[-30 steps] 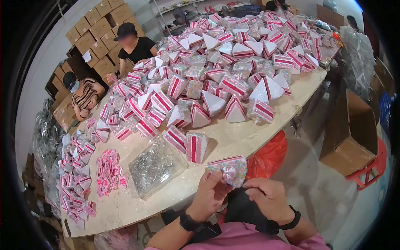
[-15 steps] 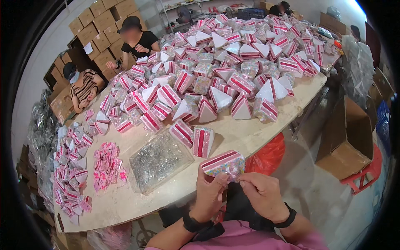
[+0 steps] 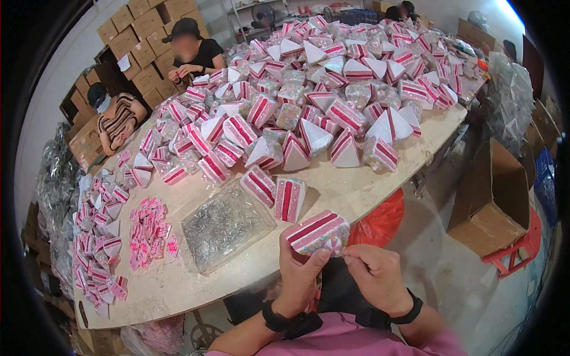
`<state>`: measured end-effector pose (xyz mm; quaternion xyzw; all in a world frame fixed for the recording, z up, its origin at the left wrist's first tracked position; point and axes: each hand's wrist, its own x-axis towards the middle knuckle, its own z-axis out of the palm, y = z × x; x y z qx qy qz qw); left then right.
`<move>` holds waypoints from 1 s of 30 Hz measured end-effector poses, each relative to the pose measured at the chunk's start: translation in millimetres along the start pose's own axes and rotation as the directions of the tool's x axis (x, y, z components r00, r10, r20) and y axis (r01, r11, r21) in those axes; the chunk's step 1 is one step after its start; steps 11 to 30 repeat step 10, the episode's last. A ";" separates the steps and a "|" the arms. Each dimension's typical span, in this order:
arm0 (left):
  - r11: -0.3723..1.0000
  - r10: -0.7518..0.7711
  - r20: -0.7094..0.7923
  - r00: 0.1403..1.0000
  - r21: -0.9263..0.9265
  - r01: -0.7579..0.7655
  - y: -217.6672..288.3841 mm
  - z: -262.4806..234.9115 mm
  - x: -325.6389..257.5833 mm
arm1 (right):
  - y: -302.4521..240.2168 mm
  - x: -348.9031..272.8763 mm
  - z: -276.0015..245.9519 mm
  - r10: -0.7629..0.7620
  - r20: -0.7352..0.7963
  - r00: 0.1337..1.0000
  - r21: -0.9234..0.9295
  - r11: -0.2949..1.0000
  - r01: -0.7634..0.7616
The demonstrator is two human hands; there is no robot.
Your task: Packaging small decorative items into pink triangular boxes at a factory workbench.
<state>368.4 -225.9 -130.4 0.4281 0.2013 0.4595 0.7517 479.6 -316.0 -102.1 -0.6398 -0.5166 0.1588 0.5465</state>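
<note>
My left hand point(image 3: 297, 273) is closed round a toy cake slice point(image 3: 320, 230), pink with dark red and white layers and speckled with pastel sprinkles. Its thumb presses on the lower face, beside a pale pink swirl point(image 3: 336, 242). At the swirl's right side, the fingertips of my right hand point(image 3: 380, 277) are pinched together; whatever they grip is too small to make out. Just beyond my hands, two more cake slices point(image 3: 290, 200) rest on the table point(image 3: 350, 193). A shallow clear tray point(image 3: 227, 224) of thin, shiny, pin-like pieces lies to their left.
A big heap of cake slices point(image 3: 309, 89) covers the table's far part. Pink tags point(image 3: 148, 233) and small wrapped pieces point(image 3: 100, 261) lie on the left. Two people point(image 3: 191, 54) sit at the far left edge. An open cardboard box point(image 3: 490, 202) sits on a red stool point(image 3: 516, 249) at right.
The cake slice has tipped slightly in my left hand, showing more of its striped side. My right hand stays pinched at the swirl. The person in black has brought both hands together.
</note>
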 end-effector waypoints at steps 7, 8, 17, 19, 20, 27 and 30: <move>0.990 0.065 -0.005 0.998 0.127 -0.063 -1.1 5.4 -0.8 | 0.5 0.5 -0.6 0.016 -0.046 0.999 -0.030 0.999 -0.017; 0.987 0.077 0.002 0.997 0.142 -0.077 -3.1 3.6 -1.0 | 0.7 0.5 -1.0 0.015 -0.048 0.999 -0.040 0.999 -0.017; 0.978 0.106 0.018 0.994 0.181 -0.107 -6.1 1.2 -0.2 | 1.4 0.2 -1.6 0.016 -0.050 0.999 -0.049 0.999 -0.018; 0.978 0.106 0.018 0.994 0.181 -0.107 -6.1 1.2 -0.2 | 1.4 0.2 -1.6 0.016 -0.050 0.999 -0.049 0.999 -0.018; 0.978 0.106 0.018 0.994 0.181 -0.107 -6.1 1.2 -0.2 | 1.4 0.2 -1.6 0.016 -0.050 0.999 -0.049 0.999 -0.018; 0.978 0.106 0.018 0.994 0.181 -0.107 -6.1 1.2 -0.2 | 1.4 0.2 -1.6 0.016 -0.050 0.999 -0.049 0.999 -0.018; 0.978 0.106 0.018 0.994 0.181 -0.107 -6.1 1.2 -0.2 | 1.4 0.2 -1.6 0.016 -0.050 0.999 -0.049 0.999 -0.018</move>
